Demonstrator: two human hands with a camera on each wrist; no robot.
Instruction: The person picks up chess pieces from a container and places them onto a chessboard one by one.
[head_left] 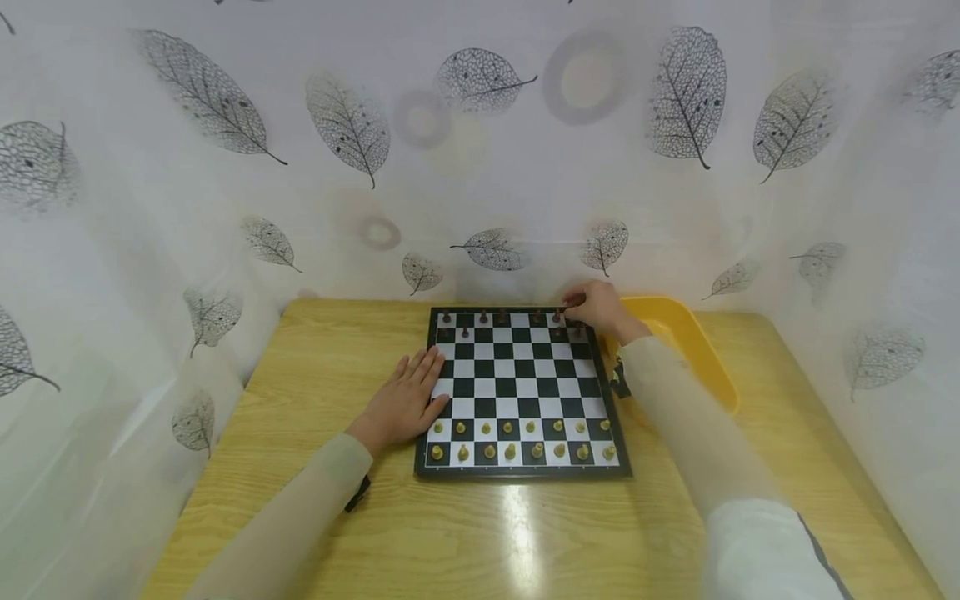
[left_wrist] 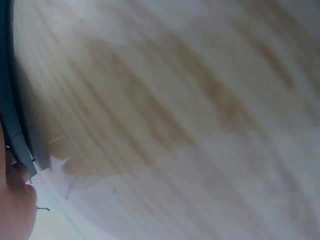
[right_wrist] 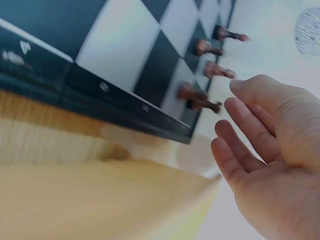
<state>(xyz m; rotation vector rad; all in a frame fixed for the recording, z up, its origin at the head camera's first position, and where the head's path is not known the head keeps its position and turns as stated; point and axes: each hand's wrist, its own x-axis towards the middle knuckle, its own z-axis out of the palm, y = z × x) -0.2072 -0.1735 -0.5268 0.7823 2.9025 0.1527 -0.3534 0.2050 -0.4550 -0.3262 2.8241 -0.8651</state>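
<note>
A black-and-white chessboard (head_left: 516, 367) lies on the wooden table. My left hand (head_left: 405, 397) rests flat against its left edge, with the fingertips and thumb on the border squares. Over the far right corner reaches my right hand (head_left: 600, 307). In the right wrist view its fingers are loosely bent, with a gap between thumb and forefinger and nothing seen between them. Just beyond the fingertips stands a dark reddish chess piece (right_wrist: 205, 104), with several more behind it. Yellow chess pieces (head_left: 537, 450) fill the two near rows. Reddish pieces (head_left: 483, 317) stand scattered over the two far rows.
A yellow tray (head_left: 697, 350) sits right of the board, partly behind my right forearm; its contents are mostly hidden. A pale leaf-patterned curtain (head_left: 480, 167) borders the wooden table (head_left: 345, 333) at the back and sides.
</note>
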